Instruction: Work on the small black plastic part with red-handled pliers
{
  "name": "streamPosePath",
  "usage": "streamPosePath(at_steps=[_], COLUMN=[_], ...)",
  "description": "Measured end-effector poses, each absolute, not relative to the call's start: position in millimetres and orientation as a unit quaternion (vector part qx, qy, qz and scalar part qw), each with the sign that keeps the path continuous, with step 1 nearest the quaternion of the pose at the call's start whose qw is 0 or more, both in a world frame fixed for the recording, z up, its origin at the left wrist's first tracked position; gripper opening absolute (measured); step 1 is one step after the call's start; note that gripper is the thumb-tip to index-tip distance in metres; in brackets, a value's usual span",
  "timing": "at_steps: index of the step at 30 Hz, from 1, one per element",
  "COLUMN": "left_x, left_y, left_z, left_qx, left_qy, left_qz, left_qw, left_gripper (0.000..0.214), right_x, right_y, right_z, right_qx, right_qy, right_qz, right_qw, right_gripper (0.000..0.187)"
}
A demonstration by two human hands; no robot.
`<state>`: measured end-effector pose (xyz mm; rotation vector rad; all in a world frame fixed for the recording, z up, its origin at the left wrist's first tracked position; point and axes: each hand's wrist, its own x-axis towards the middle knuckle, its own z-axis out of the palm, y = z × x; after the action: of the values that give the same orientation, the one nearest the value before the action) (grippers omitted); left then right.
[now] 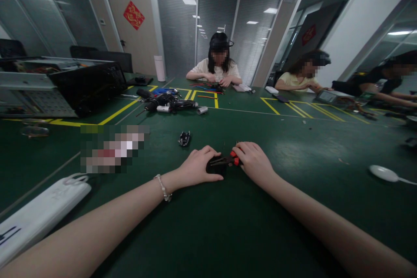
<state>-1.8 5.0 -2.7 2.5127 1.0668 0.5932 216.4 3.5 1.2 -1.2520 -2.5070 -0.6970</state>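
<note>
My left hand [198,166] lies curled over a small black object [216,166] on the green table [228,226]. My right hand [253,160] is closed on the red end [235,157] of the same piece, which looks like a connector with thin wires. Both hands meet at the table's middle. A small black part [184,138] lies just beyond my left hand. What the black object is exactly I cannot make out.
A white flat box [39,215] lies at front left, a white spoon [386,174] at right. Black tools and a metal cylinder [202,110] sit further back, beside an open computer case [65,87]. Three people work at the far side.
</note>
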Motion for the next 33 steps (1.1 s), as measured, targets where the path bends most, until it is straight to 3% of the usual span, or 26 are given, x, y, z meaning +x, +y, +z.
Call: streamPosePath(at_steps=[33], left_x=[-1.5], left_y=[1.8], left_z=[3.3], left_qx=[0.883], left_qy=[0.383], left_qz=[0.195], left_qw=[0.19], left_gripper=[0.062], right_x=[218.3], right_y=[3.7], right_z=[1.4], right_qx=[-0.415], right_qy=[-0.877], right_qz=[-0.213], right_qw=[0.114], right_gripper=[0.031])
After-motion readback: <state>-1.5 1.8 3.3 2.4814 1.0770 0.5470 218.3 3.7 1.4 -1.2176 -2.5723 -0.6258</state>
